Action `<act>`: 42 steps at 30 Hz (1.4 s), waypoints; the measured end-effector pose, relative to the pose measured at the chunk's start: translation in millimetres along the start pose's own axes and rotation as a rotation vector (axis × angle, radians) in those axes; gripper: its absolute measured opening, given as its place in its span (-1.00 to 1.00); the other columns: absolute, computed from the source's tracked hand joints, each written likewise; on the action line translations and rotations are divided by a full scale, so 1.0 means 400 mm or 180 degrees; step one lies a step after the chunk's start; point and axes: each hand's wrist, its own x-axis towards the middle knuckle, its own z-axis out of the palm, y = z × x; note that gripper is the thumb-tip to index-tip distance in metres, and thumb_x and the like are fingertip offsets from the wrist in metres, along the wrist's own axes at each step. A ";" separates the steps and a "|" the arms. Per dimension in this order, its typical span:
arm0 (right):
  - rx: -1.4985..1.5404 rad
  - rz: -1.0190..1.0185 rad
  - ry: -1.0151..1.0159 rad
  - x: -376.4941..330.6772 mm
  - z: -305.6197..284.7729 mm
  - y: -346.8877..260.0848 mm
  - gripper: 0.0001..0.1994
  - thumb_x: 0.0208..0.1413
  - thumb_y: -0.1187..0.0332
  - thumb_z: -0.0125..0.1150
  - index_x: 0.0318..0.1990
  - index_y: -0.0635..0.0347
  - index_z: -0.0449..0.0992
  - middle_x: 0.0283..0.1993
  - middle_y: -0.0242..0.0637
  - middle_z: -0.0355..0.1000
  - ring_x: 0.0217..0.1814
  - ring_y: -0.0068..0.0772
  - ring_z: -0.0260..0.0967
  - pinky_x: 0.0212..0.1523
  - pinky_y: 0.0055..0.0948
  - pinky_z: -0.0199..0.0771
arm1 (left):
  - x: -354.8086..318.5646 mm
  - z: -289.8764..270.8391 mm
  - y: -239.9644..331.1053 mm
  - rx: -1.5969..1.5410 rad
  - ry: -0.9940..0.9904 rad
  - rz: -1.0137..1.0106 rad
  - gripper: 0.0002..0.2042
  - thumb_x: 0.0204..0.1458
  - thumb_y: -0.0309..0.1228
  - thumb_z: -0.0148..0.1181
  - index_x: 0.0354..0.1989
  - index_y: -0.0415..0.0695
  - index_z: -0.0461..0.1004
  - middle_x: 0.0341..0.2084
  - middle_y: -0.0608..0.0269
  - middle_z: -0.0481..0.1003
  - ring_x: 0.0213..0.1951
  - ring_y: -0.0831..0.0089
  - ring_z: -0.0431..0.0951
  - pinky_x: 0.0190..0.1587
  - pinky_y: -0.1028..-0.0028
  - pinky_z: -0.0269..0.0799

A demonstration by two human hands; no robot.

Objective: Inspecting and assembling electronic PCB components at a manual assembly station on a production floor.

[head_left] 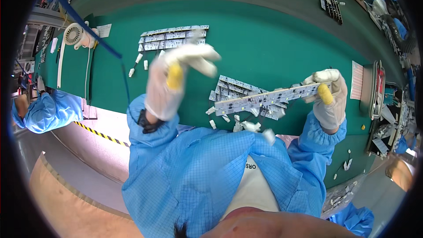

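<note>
My right hand (328, 94), in a white glove with a yellow fingertip cover, grips one end of a long narrow white circuit strip (269, 98) and holds it above the green table (273, 39). A white connector on a wire (269, 135) dangles below the strip. My left hand (176, 79), gloved the same way, is raised over the table with fingers spread and nothing in it; it looks blurred. Under the held strip lies a loose pile of similar strips (240, 90). A neat stack of strips (173, 38) lies farther back, beyond my left hand.
A small white fan (76, 34) stands at the table's left end. A black tray of parts (330, 1) sits at the far right, and a rack with tools and boxes (383, 101) to the right. Another person in blue (46, 110) sits at the left. Loose white connectors (137, 61) lie scattered.
</note>
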 end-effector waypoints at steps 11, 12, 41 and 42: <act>-0.0694 0.0340 0.0044 0.039 0.000 0.023 -0.50 0.07 -0.01 0.16 -0.08 0.29 0.36 -0.42 -0.33 0.37 -0.59 -0.66 0.27 -0.59 -0.73 0.19 | -0.032 0.059 -0.017 0.0616 0.0090 0.0330 -0.57 -0.20 -0.19 0.33 -0.16 -0.19 0.51 -0.30 0.17 0.53 0.06 0.15 0.42 -0.02 0.39 0.40; -0.0638 0.0340 0.0032 0.043 0.004 0.023 -0.43 0.05 -0.09 0.14 -0.06 0.29 0.34 -0.45 -0.37 0.34 -0.61 -0.72 0.18 -0.60 -0.76 0.10 | -0.041 0.069 -0.007 0.0264 0.0321 -0.0094 -0.54 -0.24 -0.17 0.33 -0.18 -0.20 0.52 -0.29 0.16 0.52 0.06 0.13 0.41 -0.02 0.40 0.41; -0.0389 0.0141 -0.0232 0.047 0.019 0.009 -0.55 0.13 0.09 0.10 -0.03 0.33 0.34 -0.45 -0.30 0.39 -0.64 -0.72 0.23 -0.66 -0.79 0.16 | -0.043 0.022 -0.018 0.0640 0.0532 0.0375 -0.50 -0.12 -0.06 0.21 -0.15 -0.26 0.50 -0.25 0.10 0.48 -0.32 0.42 0.54 -0.28 0.54 0.51; -0.0430 0.0203 -0.0218 0.046 0.020 0.007 -0.53 0.14 0.05 0.08 -0.04 0.34 0.35 -0.48 -0.30 0.40 -0.66 -0.72 0.22 -0.67 -0.79 0.16 | -0.045 0.015 -0.014 0.0681 0.0462 0.0144 -0.50 -0.11 -0.05 0.22 -0.15 -0.26 0.50 -0.26 0.10 0.48 -0.32 0.42 0.54 -0.28 0.55 0.51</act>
